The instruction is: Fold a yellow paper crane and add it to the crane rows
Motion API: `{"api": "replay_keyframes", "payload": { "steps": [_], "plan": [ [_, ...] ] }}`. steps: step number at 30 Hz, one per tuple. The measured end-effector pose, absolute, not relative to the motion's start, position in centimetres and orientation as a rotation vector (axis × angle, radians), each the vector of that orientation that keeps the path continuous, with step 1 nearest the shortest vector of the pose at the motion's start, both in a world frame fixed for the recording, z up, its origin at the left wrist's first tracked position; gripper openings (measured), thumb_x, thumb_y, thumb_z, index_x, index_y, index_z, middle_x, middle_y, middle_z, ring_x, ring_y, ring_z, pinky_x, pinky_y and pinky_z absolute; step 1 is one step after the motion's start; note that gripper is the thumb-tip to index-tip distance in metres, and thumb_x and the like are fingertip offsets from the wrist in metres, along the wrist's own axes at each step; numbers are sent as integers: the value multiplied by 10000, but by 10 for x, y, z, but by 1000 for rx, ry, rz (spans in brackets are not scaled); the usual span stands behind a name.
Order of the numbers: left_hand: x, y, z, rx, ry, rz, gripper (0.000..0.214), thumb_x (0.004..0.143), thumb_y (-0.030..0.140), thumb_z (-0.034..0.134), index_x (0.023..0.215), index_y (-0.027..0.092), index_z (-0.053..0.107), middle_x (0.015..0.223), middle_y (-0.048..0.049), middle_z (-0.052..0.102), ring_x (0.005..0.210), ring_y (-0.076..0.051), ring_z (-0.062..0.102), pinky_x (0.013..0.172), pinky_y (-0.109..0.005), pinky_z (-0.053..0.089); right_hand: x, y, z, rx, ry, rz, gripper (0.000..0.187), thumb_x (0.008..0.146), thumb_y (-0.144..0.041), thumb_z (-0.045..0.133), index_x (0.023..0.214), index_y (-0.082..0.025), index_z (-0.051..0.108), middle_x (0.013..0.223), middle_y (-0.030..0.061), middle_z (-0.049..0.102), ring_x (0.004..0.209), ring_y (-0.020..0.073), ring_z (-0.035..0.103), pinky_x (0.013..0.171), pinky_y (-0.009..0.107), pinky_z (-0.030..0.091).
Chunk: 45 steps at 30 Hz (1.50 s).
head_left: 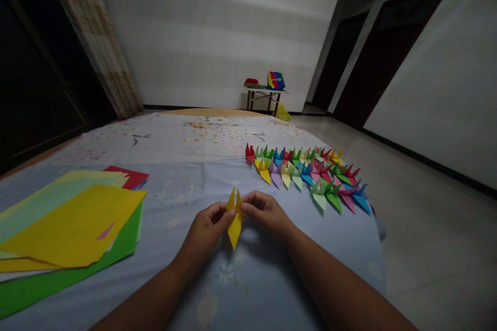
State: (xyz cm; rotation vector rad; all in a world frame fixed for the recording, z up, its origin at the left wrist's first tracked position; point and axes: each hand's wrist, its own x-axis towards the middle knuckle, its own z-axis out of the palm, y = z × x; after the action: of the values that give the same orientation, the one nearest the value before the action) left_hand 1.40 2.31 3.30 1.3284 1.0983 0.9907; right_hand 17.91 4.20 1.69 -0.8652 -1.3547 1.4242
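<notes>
Between my two hands, just above the cloth, is a yellow origami crane (234, 227), partly folded, with two narrow points standing up and a wide point hanging down. My left hand (212, 225) pinches its left edge with thumb and fingers. On the other side, my right hand (266, 212) grips the right edge near the base of the upper points. Right of my hands stand rows of finished origami cranes (319, 196) in green, pink, blue, red, purple and yellow. A stack of coloured paper sheets (85, 222), yellow on top, lies to the left.
A patterned tablecloth (186, 274) covers the table, whose wooden edge (202, 111) shows at the back. By the far wall, a small folding table (267, 91) carries a colourful box (275, 80), with a yellow bag (283, 113) below it. A curtain (97, 36) hangs at the left.
</notes>
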Motion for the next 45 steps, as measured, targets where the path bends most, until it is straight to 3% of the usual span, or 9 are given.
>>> {"api": "replay_keyframes", "payload": {
  "steps": [4,16,30,38,45],
  "plan": [
    [15,22,37,1251,1091,960,294,680,430,641,787,156,648,671,-2,638,626,-153,558,598,-233,412,183,42,22,-912,-1411,1322,319,723,-465,621,770,-149,609,625,-22,563,574,83,503,607,233,394],
    [19,19,35,1110,953,868,310,654,440,684,772,157,643,625,21,613,544,-108,515,550,-209,380,185,43,19,-819,-1357,1461,293,705,-427,655,824,-160,635,598,-36,538,504,55,422,512,195,335],
    [18,16,34,984,870,786,287,683,413,684,768,141,646,578,13,603,488,-94,510,500,-205,377,182,38,22,-794,-1335,1543,281,691,-431,669,765,-161,638,558,-48,502,505,56,407,509,198,314],
    [21,14,37,874,817,812,337,617,418,733,773,131,650,570,17,579,488,-85,488,483,-196,352,180,37,19,-769,-1277,1582,293,688,-438,675,792,-166,645,588,-37,527,522,61,414,528,207,323],
    [20,13,33,828,702,751,349,648,428,712,800,128,622,619,7,583,532,-93,498,528,-203,358,177,35,17,-738,-1274,1618,287,699,-440,666,797,-170,660,615,-28,547,526,59,420,532,205,318]
  ]
}}
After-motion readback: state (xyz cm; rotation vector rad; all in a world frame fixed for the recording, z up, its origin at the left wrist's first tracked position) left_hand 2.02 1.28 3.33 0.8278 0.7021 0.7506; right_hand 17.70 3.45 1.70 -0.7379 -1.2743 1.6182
